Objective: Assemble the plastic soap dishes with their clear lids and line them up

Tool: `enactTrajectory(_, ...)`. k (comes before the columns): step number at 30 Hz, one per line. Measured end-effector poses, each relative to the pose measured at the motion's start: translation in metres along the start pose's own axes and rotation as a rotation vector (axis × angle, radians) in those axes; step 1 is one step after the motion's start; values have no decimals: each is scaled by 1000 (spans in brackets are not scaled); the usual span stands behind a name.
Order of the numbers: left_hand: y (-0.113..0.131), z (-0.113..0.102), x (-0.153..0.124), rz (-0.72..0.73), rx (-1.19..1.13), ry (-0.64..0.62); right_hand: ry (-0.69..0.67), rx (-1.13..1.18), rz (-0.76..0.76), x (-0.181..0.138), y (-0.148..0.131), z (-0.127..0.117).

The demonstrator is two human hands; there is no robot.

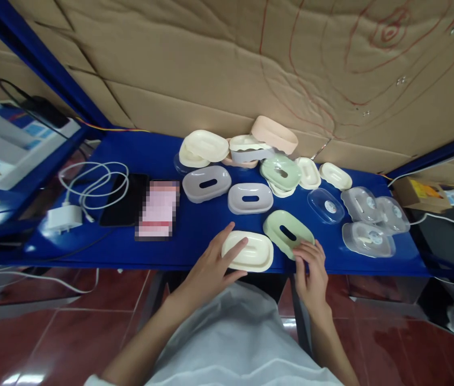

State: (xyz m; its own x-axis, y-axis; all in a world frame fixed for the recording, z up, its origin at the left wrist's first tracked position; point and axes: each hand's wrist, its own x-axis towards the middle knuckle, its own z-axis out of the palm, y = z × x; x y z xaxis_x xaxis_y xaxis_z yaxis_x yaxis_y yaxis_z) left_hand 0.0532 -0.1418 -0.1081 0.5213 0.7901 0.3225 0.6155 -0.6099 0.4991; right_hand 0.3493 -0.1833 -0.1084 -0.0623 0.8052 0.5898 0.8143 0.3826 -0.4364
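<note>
My left hand [214,260] rests on the left end of a cream oval tray [251,252] at the near edge of the blue table [170,241], thumb and fingers curled round its rim. My right hand [310,265] touches the near edge of a green oval lid with a slot [287,231], its fingers bent over the rim. Two grey slotted lids [206,183] [250,198] lie just behind.
More cream, green and pink trays [274,134] are piled at the back by the cardboard wall. Clear plastic covers [367,238] lie at the right. A black phone [124,199], a pink card [158,209] and a white charger with cable [66,217] lie at the left.
</note>
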Motion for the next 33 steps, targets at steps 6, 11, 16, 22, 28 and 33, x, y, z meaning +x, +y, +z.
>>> enactTrajectory(6, -3, 0, 2, 57, 79, 77, -45, 111, -100, 8, -20, 11)
enactTrajectory(11, -11, -8, 5, 138, 182, -1, -379, 156, -211, 10, -30, 26)
enactTrajectory(16, -19, -10, -4, 114, 199, 31, -435, 156, -214, 13, -29, 33)
enactTrajectory(22, -22, -6, -9, 150, 163, 84, -528, 143, -241, 22, -25, 24)
enactTrajectory(28, -17, -14, -1, 65, 7, 101, -120, -339, 54, 50, 52, 0)
enactTrajectory(33, -17, -17, -1, -29, -142, 30, 66, -516, 206, 47, 92, 8)
